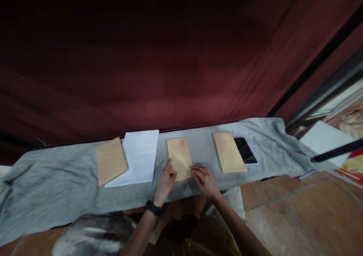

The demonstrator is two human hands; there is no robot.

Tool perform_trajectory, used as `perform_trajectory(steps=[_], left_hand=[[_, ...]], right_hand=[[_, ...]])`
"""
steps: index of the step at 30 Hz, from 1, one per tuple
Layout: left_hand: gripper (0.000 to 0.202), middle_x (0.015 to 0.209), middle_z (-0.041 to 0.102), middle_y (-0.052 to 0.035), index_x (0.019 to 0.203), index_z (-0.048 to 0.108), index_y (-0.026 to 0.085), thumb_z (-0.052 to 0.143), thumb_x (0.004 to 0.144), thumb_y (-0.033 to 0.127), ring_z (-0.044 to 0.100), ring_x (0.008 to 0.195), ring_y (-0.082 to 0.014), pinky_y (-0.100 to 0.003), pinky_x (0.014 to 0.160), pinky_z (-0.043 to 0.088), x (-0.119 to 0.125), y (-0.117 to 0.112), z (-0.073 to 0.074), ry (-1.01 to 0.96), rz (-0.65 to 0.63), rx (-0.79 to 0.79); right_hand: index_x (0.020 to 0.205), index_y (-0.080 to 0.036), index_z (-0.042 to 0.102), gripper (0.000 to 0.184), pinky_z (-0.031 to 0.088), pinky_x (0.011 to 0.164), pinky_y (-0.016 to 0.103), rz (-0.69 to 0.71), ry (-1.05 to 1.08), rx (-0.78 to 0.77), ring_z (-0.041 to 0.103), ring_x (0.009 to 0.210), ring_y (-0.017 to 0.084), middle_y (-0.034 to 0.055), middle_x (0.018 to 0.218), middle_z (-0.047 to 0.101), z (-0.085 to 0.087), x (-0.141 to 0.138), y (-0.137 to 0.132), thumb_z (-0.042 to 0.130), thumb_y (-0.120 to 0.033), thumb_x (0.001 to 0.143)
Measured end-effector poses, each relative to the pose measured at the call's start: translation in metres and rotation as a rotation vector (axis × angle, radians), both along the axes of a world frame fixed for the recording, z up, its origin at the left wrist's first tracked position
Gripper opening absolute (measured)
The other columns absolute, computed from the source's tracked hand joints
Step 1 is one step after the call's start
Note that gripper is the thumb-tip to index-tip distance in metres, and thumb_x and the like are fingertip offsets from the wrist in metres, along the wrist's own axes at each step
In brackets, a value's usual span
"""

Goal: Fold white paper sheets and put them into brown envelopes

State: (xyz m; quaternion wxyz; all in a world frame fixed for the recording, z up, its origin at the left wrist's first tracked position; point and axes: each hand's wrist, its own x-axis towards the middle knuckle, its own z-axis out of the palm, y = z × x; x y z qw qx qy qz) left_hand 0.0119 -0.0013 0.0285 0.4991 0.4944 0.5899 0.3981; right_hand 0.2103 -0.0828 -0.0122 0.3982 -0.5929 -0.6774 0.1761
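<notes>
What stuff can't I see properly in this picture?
In the head view:
White sheet: one part is hidden under the left brown paper.
Middle brown paper: its faint marks are too blurred to read.
Right hand: too small and blurred to tell gripping from touching.
Gray cloth: cut off by the left edge; it hides whatever is beneath.

Rumpled grey cloth [65, 180], white paper [140, 155], tan envelopes [228, 152], dark-screened phone [246, 150]

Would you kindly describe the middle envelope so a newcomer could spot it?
Find the grey cloth. Just right of its white sheet lies the tan envelope. Unlike its two tan neighbours, it sits between the left hand and right hand.
</notes>
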Motion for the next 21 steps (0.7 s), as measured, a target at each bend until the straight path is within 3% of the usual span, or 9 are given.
perform_trajectory(steps=[3,5,9,15,18,21], left_hand=[[0.055,0.127,0.064,-0.0152,0.133,0.060,0.020,0.061,0.078,0.014,0.058,0.120,-0.0350,-0.048,0.107,0.041,0.001,-0.007,-0.007,0.502,-0.166,0.253],[0.053,0.145,0.053,-0.0171,0.140,0.054,0.021,0.056,0.087,0.020,0.047,0.134,-0.0371,-0.052,0.114,0.033,0.008,-0.003,-0.011,0.662,-0.253,0.405],[0.055,0.163,0.034,-0.0081,0.150,0.043,0.025,0.050,0.096,0.031,0.024,0.152,-0.0311,-0.050,0.124,0.014,0.033,0.033,-0.022,0.672,-0.425,0.583],[0.057,0.158,0.041,-0.0112,0.148,0.047,0.021,0.053,0.093,0.035,0.027,0.152,-0.0283,-0.048,0.125,0.004,0.057,0.100,-0.037,0.623,-0.569,0.561],[0.058,0.159,0.039,-0.0092,0.148,0.047,0.022,0.054,0.092,0.036,0.027,0.152,-0.0246,-0.044,0.126,0.003,0.057,0.109,-0.038,0.614,-0.617,0.556],[0.055,0.160,0.038,-0.0071,0.147,0.049,0.023,0.052,0.093,0.035,0.027,0.152,-0.0200,-0.040,0.126,0.004,0.054,0.102,-0.034,0.595,-0.675,0.525]], right_hand=[[0.115,-0.028,0.071,0.029,0.047,0.098,0.042,0.039,-0.131,-0.006,0.061,0.115,0.022,0.0054,0.127,0.068,-0.002,-0.004,0.004,0.053,-0.017,0.096],[0.116,-0.028,0.071,0.029,0.046,0.097,0.041,0.031,-0.161,-0.012,0.061,0.114,0.022,0.0053,0.127,0.068,-0.004,-0.005,0.004,0.054,-0.017,0.095],[0.118,-0.028,0.069,0.031,0.045,0.094,0.040,0.028,-0.182,-0.014,0.061,0.111,0.023,0.0052,0.127,0.068,-0.005,-0.006,0.003,0.055,-0.015,0.094],[0.125,-0.031,0.063,0.037,0.045,0.093,0.039,0.046,-0.182,-0.014,0.061,0.111,0.023,0.0042,0.128,0.067,-0.002,-0.007,0.002,0.054,-0.014,0.093],[0.127,-0.031,0.062,0.041,0.045,0.094,0.040,0.049,-0.176,-0.010,0.061,0.111,0.024,0.0048,0.128,0.066,-0.001,-0.008,0.002,0.055,-0.012,0.092],[0.127,-0.033,0.062,0.041,0.045,0.093,0.040,0.050,-0.187,-0.012,0.061,0.111,0.024,0.0045,0.127,0.067,0.000,-0.008,0.002,0.055,-0.013,0.092]])
